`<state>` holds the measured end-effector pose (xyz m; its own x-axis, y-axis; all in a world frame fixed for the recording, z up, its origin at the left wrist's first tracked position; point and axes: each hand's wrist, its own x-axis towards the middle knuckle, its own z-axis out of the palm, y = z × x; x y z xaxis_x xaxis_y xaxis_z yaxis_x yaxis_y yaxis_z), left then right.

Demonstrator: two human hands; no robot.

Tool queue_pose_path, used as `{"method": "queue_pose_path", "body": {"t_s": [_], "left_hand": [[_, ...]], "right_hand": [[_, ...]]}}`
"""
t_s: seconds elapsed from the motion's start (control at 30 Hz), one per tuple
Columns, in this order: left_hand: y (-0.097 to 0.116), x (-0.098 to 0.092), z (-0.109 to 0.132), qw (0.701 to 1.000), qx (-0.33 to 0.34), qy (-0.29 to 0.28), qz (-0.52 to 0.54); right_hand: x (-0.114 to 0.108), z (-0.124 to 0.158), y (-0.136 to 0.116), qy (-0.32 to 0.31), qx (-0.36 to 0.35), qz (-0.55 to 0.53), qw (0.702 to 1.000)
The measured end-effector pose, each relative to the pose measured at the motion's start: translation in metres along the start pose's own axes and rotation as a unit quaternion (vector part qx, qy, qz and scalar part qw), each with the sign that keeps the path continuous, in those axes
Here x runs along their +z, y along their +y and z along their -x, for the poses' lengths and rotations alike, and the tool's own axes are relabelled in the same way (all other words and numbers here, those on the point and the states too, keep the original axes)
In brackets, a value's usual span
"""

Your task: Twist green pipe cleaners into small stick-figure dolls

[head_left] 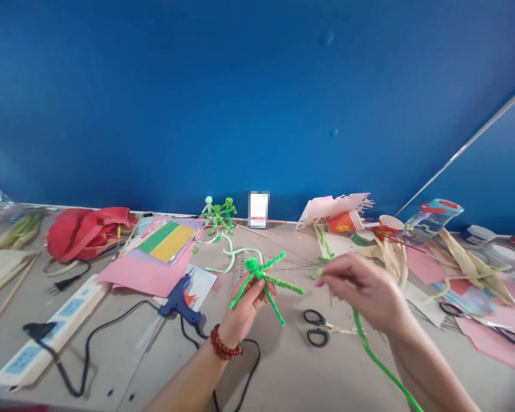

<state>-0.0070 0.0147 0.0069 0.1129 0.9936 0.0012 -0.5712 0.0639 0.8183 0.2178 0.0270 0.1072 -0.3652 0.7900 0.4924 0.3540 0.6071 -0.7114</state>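
Note:
My left hand, with a red bead bracelet on its wrist, pinches a bright green stick figure at its middle. The figure has a round head and thin limbs that look wrapped in fuzzy strand. To its right, my right hand is closed, thumb and fingertips pinched together. A long green strand of yarn runs from below that hand to the lower right, and a short green end shows at its fingertips. Black-handled scissors lie below and between the hands. Several similar small figures stand by the wall.
A blue glue gun and a white power strip with black cords lie left. Coloured sheets and a red cloth bag sit behind them. Paper cups, tape, dry husks and more scissors crowd the right.

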Motion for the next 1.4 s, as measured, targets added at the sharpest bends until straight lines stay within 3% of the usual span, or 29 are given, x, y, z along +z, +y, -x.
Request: {"method": "queue_pose_path", "body": {"t_s": [0.13,0.3,0.57,0.87,1.2,1.4], "left_hand": [[-0.001,0.003,0.001,0.999,0.012,-0.005,-0.045],[-0.005,0.001,-0.001,0.999,-0.019,0.035,-0.012],[-0.007,0.000,-0.003,0.997,-0.035,0.064,0.038],[-0.004,0.002,-0.003,0.998,-0.026,0.051,0.019],[-0.006,0.004,-0.003,0.996,-0.039,0.078,0.022],[-0.005,0.001,-0.003,0.995,-0.062,0.057,0.045]], "right_hand": [[0.041,0.014,0.001,-0.074,-0.066,0.093,0.991],[0.069,0.017,0.009,-0.047,-0.072,0.158,0.984],[0.077,0.009,0.021,-0.054,-0.077,0.183,0.979],[0.087,0.008,0.027,0.000,-0.081,0.245,0.966],[0.089,0.006,0.029,-0.053,-0.091,0.243,0.964],[0.089,0.002,0.029,-0.078,-0.102,0.237,0.963]]}}
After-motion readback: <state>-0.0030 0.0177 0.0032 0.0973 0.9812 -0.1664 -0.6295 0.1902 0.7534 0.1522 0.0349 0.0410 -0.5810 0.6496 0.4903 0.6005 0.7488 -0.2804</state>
